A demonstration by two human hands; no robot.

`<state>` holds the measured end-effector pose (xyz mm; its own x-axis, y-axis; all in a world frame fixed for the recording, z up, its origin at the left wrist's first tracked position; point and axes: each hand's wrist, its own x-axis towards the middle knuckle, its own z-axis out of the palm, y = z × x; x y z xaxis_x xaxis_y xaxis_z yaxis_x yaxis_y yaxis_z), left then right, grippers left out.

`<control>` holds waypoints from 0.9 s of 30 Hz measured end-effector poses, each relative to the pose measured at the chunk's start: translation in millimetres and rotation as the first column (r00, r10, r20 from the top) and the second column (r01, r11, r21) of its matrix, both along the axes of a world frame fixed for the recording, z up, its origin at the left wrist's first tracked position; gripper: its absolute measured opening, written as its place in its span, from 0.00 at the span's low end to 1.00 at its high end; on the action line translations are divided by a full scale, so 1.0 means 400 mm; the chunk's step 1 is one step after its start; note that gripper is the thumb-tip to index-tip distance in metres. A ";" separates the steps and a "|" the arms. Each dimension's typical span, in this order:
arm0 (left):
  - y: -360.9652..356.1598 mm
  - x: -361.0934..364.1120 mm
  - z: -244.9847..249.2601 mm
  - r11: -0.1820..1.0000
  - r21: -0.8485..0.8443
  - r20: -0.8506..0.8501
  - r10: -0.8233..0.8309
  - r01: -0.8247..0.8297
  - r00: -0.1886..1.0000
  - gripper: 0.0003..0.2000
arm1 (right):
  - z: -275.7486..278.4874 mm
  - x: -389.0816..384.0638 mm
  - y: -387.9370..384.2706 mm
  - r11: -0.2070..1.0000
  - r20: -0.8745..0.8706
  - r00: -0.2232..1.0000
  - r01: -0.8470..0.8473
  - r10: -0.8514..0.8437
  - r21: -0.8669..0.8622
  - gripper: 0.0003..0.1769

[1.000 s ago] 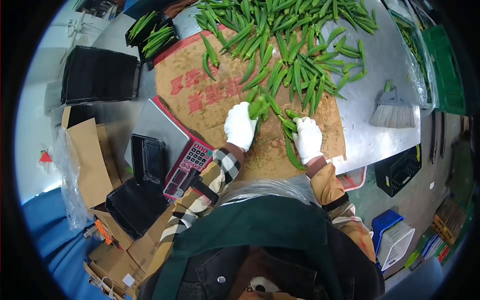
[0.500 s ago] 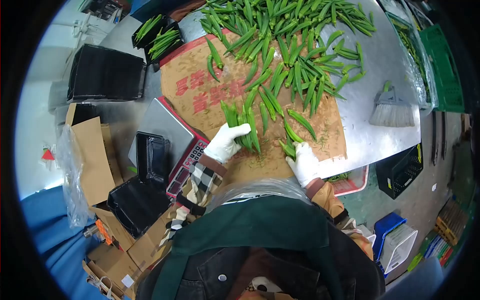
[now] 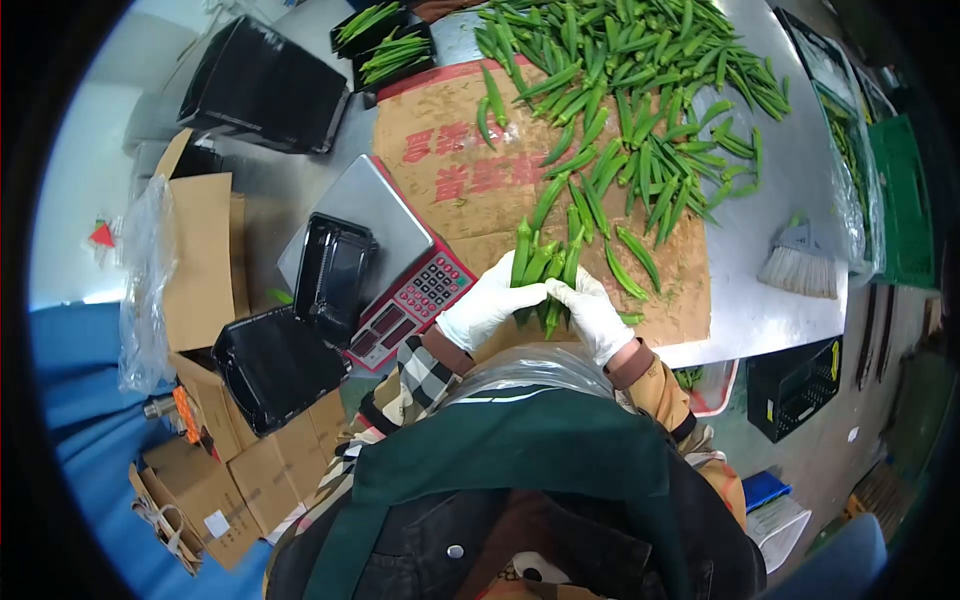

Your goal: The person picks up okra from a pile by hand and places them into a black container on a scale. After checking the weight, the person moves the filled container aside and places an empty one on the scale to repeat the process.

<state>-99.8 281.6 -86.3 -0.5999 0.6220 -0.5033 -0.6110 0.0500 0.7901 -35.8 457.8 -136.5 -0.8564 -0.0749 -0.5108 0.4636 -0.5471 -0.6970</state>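
Observation:
My gloved left hand [image 3: 490,303] is closed around a small bunch of okra [image 3: 537,262] near the front of the cardboard sheet [image 3: 480,215]. Against it, my gloved right hand [image 3: 592,318] grips okra pods [image 3: 572,257] at the bunch's right side. Both thumbs meet over the pods, and some lower ends are hidden by the fingers. A few loose okra pods [image 3: 638,258] lie just right of my hands. Beyond them spreads a large heap of okra [image 3: 640,60].
A red-edged scale [image 3: 425,290] stands to the left, with an open black tray [image 3: 335,270] on its edge. Filled black trays [image 3: 395,60] sit at the back left. A brush [image 3: 800,265] lies at right; a black crate [image 3: 795,388] stands below the table edge.
My left hand has moved right with its okra bunch, and my right hand has come in to meet it with pods. The whole view has shifted and turned slightly.

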 end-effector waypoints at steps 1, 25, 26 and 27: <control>-0.013 0.008 -0.008 0.999 -0.018 -0.053 0.034 -0.035 0.998 0.32 | 0.001 -0.003 -0.011 0.995 0.037 0.999 -0.015 0.019 -0.103 0.22; -0.657 -0.040 0.113 0.376 -0.160 -0.588 0.706 -0.913 0.394 0.24 | -0.014 0.021 -0.013 0.229 -0.172 0.857 0.065 0.485 0.971 0.22; -0.665 -0.036 0.109 0.332 -0.126 -0.599 0.726 -0.935 0.339 0.26 | -0.049 0.070 0.047 0.053 -0.150 0.859 0.143 0.489 0.988 0.24; -0.649 -0.029 0.132 0.272 -0.128 -0.593 0.750 -0.954 0.293 0.25 | -0.062 0.122 0.087 -0.063 -0.112 0.878 0.159 0.466 0.985 0.25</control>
<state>-111.4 22.1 -33.6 -0.8021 -0.5842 -0.1239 -0.1754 0.0321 0.9840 12.8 492.5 -161.3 -0.9945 0.0567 0.0883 0.0049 0.8657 -0.5005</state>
